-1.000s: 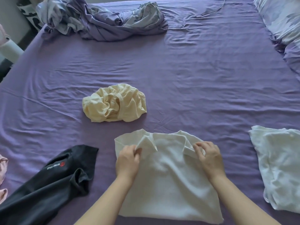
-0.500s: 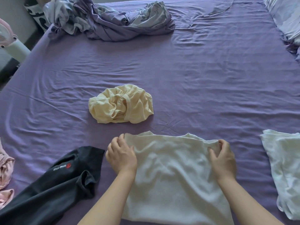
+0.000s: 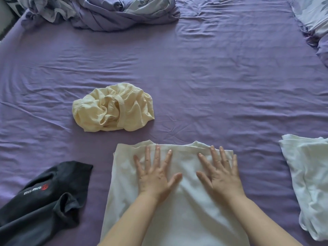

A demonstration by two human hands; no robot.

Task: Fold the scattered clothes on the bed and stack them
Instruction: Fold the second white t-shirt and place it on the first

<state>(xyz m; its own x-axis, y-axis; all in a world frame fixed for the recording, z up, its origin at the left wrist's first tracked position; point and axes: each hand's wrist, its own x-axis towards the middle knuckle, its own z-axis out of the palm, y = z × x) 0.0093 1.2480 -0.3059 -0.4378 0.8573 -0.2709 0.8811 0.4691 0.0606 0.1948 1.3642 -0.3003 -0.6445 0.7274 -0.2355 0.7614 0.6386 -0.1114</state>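
Note:
A white garment lies flat on the purple bed sheet right in front of me, its far edge folded over. My left hand and my right hand both press flat on its upper part, fingers spread and straight. A crumpled pale yellow garment sits just beyond, to the left. A dark grey garment with a small logo lies at the lower left. Another white garment lies folded at the right.
A bunched purple and grey duvet lies at the far left of the bed. A patterned pillow or cover sits at the far right corner. The bed's left edge shows at the upper left.
Both hands let go of the white garment's far corners and now lie flat on it with fingers spread. The folded far edge has been laid down.

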